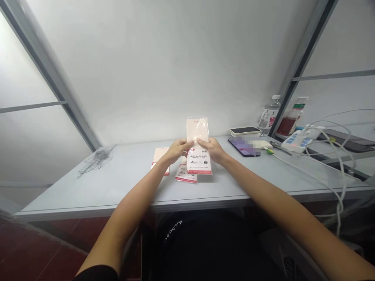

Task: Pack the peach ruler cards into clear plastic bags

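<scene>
Upright above the table, a ruler set packet (199,160) in clear wrap shows a pale pink upper part and a white label with red edging. My left hand (178,150) grips its left side, thumb lying across the front. On the opposite side my right hand (215,150) pinches it in the same way. Behind and below it lies a second ruler set packet (185,176), partly covered by the held one. A third pink packet (159,154) rests to the left, partly hidden by my left hand and forearm.
Right of my hands lie a purple-screened phone (243,147), another phone (245,130) and a power strip (297,141) with white cables (310,175). Two bottles, one clear (268,115) and one with red liquid (293,117), stand near the frame post. Dark wiry strands (98,159) lie at the left.
</scene>
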`<state>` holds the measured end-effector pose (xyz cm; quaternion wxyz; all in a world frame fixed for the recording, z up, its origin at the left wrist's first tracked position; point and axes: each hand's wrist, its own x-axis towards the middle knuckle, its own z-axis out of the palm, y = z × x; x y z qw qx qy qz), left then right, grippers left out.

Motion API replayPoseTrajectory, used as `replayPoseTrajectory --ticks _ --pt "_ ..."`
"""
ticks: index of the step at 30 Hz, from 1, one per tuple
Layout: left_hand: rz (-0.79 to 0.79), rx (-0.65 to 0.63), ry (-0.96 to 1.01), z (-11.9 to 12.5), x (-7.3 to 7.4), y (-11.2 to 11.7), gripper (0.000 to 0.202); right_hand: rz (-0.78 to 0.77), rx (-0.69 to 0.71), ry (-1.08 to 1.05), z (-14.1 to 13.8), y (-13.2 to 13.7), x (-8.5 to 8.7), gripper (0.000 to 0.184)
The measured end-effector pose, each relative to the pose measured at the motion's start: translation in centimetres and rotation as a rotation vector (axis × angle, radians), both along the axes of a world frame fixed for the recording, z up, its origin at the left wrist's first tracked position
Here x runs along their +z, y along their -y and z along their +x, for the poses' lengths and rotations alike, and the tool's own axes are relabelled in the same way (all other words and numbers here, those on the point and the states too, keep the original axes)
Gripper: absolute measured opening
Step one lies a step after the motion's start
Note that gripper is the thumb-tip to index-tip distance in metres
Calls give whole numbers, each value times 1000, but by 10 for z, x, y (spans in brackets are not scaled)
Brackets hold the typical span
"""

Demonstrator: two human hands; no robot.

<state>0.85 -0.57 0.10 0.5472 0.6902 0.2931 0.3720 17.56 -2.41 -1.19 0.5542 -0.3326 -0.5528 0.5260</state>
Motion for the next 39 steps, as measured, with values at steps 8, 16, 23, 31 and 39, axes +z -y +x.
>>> replayPoseTrajectory --ticks 8,16,23,31,39 --pt "-43 -29 67 1 -1 -1 34 11 47 17 -1 3 0 33" --pt "-25 16 42 4 -4 -2 34 35 -10 63 -2 1 -3 32" --pt "-20 42 2 5 -4 0 33 11 -35 74 -1 1 -2 35" --pt "-35 128 45 3 -2 -3 35 -25 -32 91 2 -7 -3 34" --pt "68 232 -144 5 -1 4 44 -27 -73 103 1 -6 -2 32"
